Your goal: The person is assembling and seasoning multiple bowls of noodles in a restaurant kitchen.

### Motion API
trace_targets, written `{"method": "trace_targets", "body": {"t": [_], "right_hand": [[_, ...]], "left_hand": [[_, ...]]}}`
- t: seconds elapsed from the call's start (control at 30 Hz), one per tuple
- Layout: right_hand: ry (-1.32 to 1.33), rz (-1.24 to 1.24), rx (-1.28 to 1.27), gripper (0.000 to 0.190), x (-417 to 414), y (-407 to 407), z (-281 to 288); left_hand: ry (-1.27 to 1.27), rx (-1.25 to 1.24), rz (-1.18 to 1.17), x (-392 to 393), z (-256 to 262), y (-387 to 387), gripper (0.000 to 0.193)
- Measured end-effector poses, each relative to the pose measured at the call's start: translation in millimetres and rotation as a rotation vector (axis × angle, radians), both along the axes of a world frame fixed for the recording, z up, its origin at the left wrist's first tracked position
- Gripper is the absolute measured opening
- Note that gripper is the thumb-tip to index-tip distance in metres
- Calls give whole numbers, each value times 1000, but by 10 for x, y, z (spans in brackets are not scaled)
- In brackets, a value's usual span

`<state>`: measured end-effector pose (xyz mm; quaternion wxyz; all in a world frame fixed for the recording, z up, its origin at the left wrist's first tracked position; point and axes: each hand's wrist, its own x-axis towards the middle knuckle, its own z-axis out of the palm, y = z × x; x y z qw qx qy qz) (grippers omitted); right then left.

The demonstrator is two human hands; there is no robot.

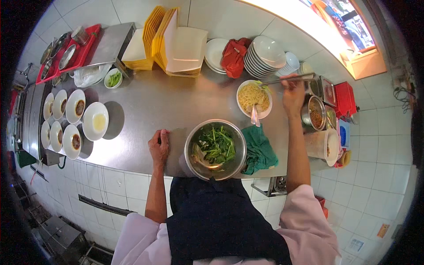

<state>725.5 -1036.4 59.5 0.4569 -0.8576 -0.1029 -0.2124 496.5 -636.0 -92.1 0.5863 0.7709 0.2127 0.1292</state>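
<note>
My right hand (294, 94) holds metal tongs (285, 79), whose tips lie over the far rim of a white bowl of noodles (253, 96) with bits of green leaf. A spoon (254, 116) leans in that bowl, its handle over the near rim. My left hand (159, 145) rests on the steel counter (142, 116), loosely curled, with nothing visible in it. Between my arms, at the front edge, stands a steel mixing bowl (215, 149) of cut leafy greens (218, 144). A crumpled green cloth (260, 149) lies right beside it.
At the left stand several white bowls (72, 141) with dark sauce and one with pale liquid (96, 121). Along the back are folded food boxes (185, 46), a red cloth (234, 54) and stacked bowls (266, 54). Containers, including a steel pot of brown topping (314, 114), line the right side.
</note>
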Motion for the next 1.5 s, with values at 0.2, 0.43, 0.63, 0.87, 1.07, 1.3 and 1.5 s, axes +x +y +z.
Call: {"method": "trace_targets", "body": {"t": [0.2,0.43,0.63,0.87,1.07,1.3,1.5], "right_hand": [[50,119,-138,27,329,65,-350],[133,133,-72,32,260,103,-281],[15,13,-132,31,128,52,-311],[56,119,221,26,-1,-133,-225],[396,481,5,32,-1284,862,374],[639,559,-93,36,-1744,1197,-136],[676,581,-315,32,-1769,1148,-60]], "left_hand": [[41,-29,31,37,44,-21,33],[-35,119,41,56,57,-12,33],[-47,165,9,30,40,-12,34],[51,175,7,24,131,-41,32],[-38,176,47,66,1,-33,30],[-49,204,30,81,45,-45,31],[20,181,26,54,26,-24,31]]}}
